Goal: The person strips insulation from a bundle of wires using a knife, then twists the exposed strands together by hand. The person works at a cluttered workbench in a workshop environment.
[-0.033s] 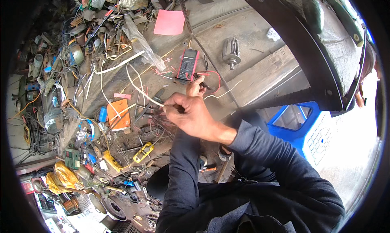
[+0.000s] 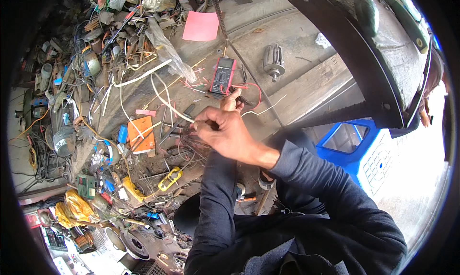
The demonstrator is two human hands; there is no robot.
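On the far left we saw a big messy pile of wires and scrap parts [image 2: 72,107] spread over the dirty workbench [image 2: 297,78]. Low in that pile lay some yellow cloth [image 2: 72,208], and near it a small yellow meter [image 2: 170,177]. A little further right lay an orange card [image 2: 142,133], with a long white cable [image 2: 165,102] curving above it. In the middle was a bunch of thin red and dark wires [image 2: 191,143], and this was what we were working on. Our right hand [image 2: 225,131] reached across in front of us, and its fingers were pinched shut on the ends of those thin wires. Our left hand [image 2: 233,101] sat just behind the right one, close to the meter. It was mostly hidden, so we could not tell if it was open or closed. Just above the hands lay a red and black multimeter [image 2: 223,75], and red leads [image 2: 251,90] curled beside it. A pink paper [image 2: 201,26] lay further up the bench. To the right of the multimeter rested a small grey motor part [image 2: 273,61]. On the far right stood a blue plastic stool [image 2: 364,145].
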